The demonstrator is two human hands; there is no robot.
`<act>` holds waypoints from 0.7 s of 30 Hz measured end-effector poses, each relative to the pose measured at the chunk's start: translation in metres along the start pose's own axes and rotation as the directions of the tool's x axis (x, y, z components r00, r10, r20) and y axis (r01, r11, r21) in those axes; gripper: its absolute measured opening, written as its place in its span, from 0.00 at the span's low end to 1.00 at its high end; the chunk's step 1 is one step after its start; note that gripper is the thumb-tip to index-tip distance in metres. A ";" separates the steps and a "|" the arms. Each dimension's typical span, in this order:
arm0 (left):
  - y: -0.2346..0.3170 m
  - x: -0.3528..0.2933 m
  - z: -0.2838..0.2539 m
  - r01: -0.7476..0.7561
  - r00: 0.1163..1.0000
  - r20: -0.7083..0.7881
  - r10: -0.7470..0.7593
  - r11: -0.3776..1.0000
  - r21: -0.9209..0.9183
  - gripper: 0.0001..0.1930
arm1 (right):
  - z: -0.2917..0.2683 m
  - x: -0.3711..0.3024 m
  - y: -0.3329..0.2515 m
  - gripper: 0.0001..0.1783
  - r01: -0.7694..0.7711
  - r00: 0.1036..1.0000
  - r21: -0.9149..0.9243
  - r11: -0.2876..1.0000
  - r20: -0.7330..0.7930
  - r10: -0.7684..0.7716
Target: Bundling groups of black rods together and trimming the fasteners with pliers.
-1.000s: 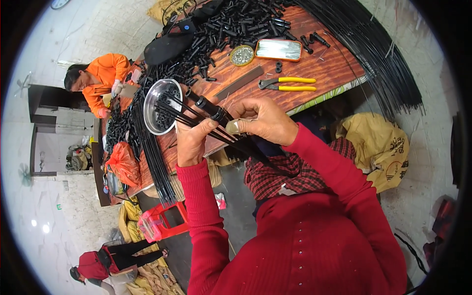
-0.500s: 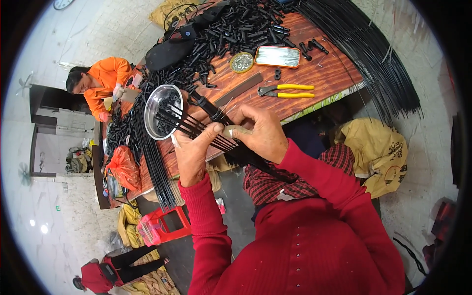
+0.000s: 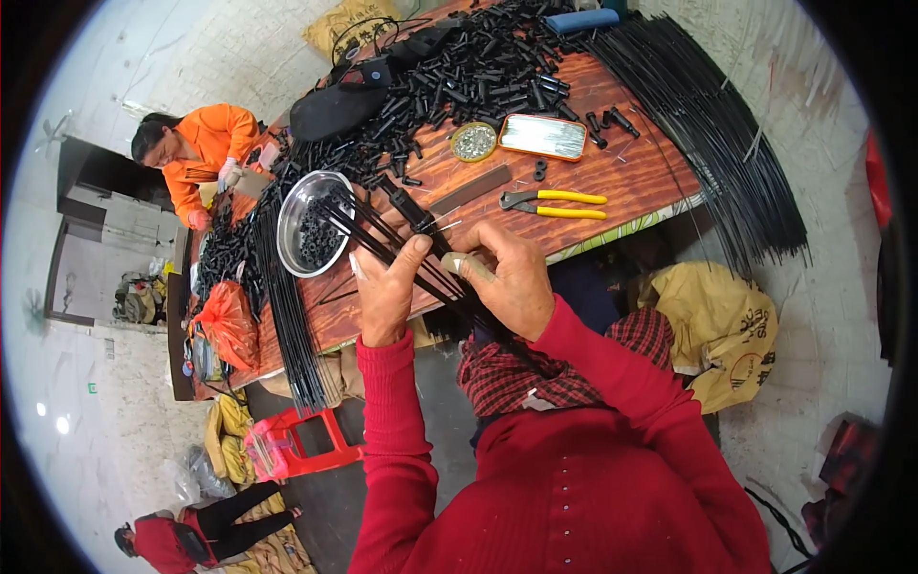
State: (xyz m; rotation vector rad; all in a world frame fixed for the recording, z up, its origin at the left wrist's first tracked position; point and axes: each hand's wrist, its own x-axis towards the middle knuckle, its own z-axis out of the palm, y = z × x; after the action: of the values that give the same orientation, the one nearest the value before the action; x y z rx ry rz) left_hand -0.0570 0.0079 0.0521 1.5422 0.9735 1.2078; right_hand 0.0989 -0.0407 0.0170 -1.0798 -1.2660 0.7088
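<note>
My left hand [image 3: 385,292] is closed round a bundle of thin black rods [image 3: 382,241], which slants from the bowl down to my lap. Between its thumb and fingers a black ribbed tube-shaped part [image 3: 409,209] also shows, lying along the rods. My right hand [image 3: 512,277] is curled over the lower stretch of the bundle, thumb and forefinger pressed together beside the left thumb; its palm hides part of the rods. Pale tape wraps the right thumb. Past the rods' upper ends stands a metal bowl [image 3: 287,230] of small black rings.
Yellow-handled pliers [image 3: 564,205], a tin of pins [image 3: 545,135] and a round dish [image 3: 474,142] lie on the wooden table [image 3: 636,153]. Black parts [image 3: 459,72] are heaped behind. More rods [image 3: 708,124] overhang the right edge. A person in orange [image 3: 210,143] works at the far left.
The left thumb now sits over the black tube-shaped part. My right hand has shifted slightly down and its knuckles have turned. The whole view has swung a little.
</note>
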 end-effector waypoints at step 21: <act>-0.009 0.003 -0.002 0.056 0.998 -0.013 -0.057 0.993 -0.101 0.19 | -0.003 0.007 0.012 0.06 0.007 0.993 -0.020 1.000 0.118 -0.005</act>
State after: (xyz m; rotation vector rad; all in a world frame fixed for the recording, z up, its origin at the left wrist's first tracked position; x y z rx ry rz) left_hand -0.0585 0.0131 0.0443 1.4188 0.9460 1.2126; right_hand 0.1052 -0.0304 0.0088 -1.0630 -1.3796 0.7660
